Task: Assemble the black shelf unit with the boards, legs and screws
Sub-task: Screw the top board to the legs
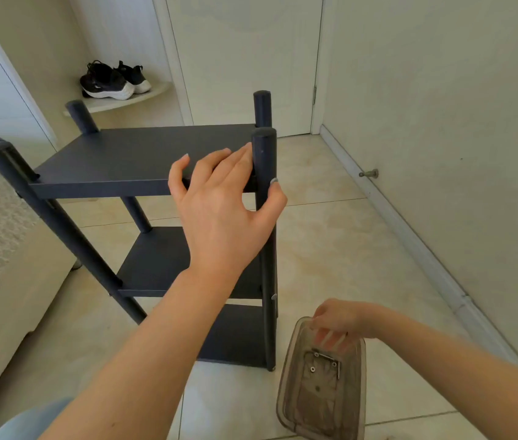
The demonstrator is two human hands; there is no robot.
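Note:
The black shelf unit [143, 154] stands on the tiled floor with three boards between four round legs. My left hand [219, 198] lies on the top board's front right corner, fingers flat on the board and thumb hooked round the front right leg [265, 147]. A silver screw head [274, 181] shows on that leg beside my thumb. Lower right, my right hand [337, 317] grips the far rim of a smoky clear plastic box [289, 392]; its fingers show through the wall. Loose screws [326, 360] lie in the box.
A light padded bed or sofa edge [3, 249] sits close on the shelf's left. Behind it are a closed white door [251, 58] and a corner ledge with black trainers [111, 79]. A wall with a door stop [369, 174] runs along the right.

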